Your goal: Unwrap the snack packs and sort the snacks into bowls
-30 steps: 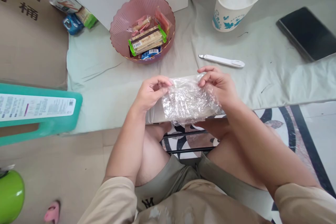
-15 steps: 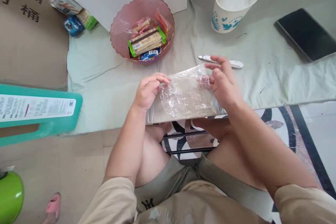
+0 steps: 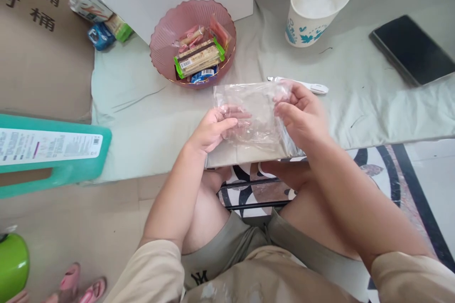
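Both hands' fingers point(image 3: 227, 125) pinch a crinkly, clear plastic bag point(image 3: 250, 111) held flat.

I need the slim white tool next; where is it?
Head view: the slim white tool lies on the pale cloth just beyond the right hand, partly behind the clear plastic bag, nearer than the paper cup.

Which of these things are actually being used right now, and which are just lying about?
In use:
clear plastic bag, held by the left hand and right hand.

Lying about:
pink bowl of snack packs; paper cup; white pen-like tool; black phone; teal stool.
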{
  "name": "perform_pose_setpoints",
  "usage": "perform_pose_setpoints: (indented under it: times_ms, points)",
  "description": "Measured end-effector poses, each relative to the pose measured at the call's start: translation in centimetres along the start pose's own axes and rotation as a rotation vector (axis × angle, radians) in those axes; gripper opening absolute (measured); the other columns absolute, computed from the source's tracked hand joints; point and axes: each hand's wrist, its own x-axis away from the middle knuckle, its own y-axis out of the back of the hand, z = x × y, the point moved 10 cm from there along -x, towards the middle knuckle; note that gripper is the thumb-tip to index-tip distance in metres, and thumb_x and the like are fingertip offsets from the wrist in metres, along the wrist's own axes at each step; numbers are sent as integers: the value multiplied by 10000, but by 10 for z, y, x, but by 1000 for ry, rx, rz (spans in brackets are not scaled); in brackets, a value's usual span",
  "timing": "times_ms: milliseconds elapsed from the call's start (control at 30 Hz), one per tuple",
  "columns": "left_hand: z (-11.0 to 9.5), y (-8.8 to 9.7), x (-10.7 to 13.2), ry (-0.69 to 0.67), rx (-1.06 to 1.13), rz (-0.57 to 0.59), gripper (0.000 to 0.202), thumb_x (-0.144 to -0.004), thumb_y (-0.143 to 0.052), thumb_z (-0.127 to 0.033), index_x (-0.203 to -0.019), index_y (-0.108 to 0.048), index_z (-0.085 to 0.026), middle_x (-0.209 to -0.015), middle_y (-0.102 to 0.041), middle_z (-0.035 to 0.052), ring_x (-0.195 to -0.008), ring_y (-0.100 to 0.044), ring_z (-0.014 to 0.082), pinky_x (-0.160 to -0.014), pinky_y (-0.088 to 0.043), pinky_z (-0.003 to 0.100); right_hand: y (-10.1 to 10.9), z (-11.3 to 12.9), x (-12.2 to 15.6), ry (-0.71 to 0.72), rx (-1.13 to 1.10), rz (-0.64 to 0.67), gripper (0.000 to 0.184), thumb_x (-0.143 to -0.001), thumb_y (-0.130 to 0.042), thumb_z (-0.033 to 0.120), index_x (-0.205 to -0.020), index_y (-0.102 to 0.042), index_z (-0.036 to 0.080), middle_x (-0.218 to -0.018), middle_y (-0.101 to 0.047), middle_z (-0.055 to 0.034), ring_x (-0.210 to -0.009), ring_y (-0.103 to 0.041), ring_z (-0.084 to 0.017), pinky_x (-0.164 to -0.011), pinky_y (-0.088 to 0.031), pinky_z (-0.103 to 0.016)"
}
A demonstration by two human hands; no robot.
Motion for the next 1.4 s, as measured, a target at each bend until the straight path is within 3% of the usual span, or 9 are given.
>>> perform_pose_setpoints:
  times_ms: [233,400,633,800,933,1033,1200,1267,1400]
  points:
    - [-6,10,-2,-75,-68,-126,249,-750,-778,-268,-975,-707,-185,-808,-780,14,-726,-770,170,-641,-610,259,-20,-12,7,-162,134,212,207,-774,-759,386,-842,-664,214,-750,-699,-15,-676,-632,-151,-625,-503,-279]
    - [-9,16,-2,-95,-233,-116,293,-769,-792,-393,-969,-676,-212,-514,-622,-65,-359,-555,103,-362,-401,215,-17,-14,6,-191,166,212,234,-828,-704,399,-986,-673,229,-529,-561,56,-458,-488,-117,-473,-396,-262]
    - [-26,14,3,-213,-61,-95,258,-676,-790,-414,-746,-615,-237,-505,-519,-58,-391,-479,97,-369,-362,237,-9,1,4,-34,-28,127,145,-768,-688,380,-832,-660,253,-692,-588,14,-567,-502,-130,-541,-412,-292]
    - [-31,18,2,-301,-184,-68,331,-721,-654,-536,-688,-626,-208,-629,-551,16,-532,-486,127,-481,-400,281,-3,5,4,-19,120,113,253,-839,-539,410,-777,-701,226,-747,-629,-49,-615,-483,-163,-563,-354,-326]
    - [-35,23,1,-401,-391,-169,221,-650,-764,-241,-740,-564,-215,-713,-530,-25,-622,-493,104,-567,-414,246,-6,8,6,-5,376,98,174,-799,-661,377,-882,-694,227,-706,-589,-7,-573,-436,-135,-568,-357,-318]
    - [-35,28,-1,-385,-266,-236,318,-599,-740,-139,-831,-542,-231,-800,-547,-44,-627,-548,83,-530,-406,217,-3,3,4,4,391,66,365,-739,-701,257,-1100,-649,262,-806,-625,7,-569,-477,-128,-573,-412,-316]
    - [-33,24,0,-295,-47,-172,489,-556,-744,-117,-976,-545,-265,-805,-582,-76,-567,-555,57,-468,-387,173,19,22,0,301,284,-91,414,-770,-671,241,-1177,-607,280,-1224,-680,-72,-1087,-665,-235,-932,-535,-404]
    - [-26,14,0,-214,-49,-68,531,-561,-774,-120,-1020,-554,-270,-820,-604,-75,-542,-544,50,-451,-384,169,12,26,1,327,257,12,389,-798,-687,301,-1177,-605,273,-1218,-698,-75,-1140,-661,-239,-982,-528,-408]
    - [-18,4,-2,-166,-42,45,556,-588,-876,-244,-1067,-595,-273,-913,-654,-36,-612,-598,72,-476,-422,179,-45,4,20,98,359,567,218,-789,-725,354,-928,-639,209,-785,-684,-10,-702,-632,-164,-639,-497,-298]
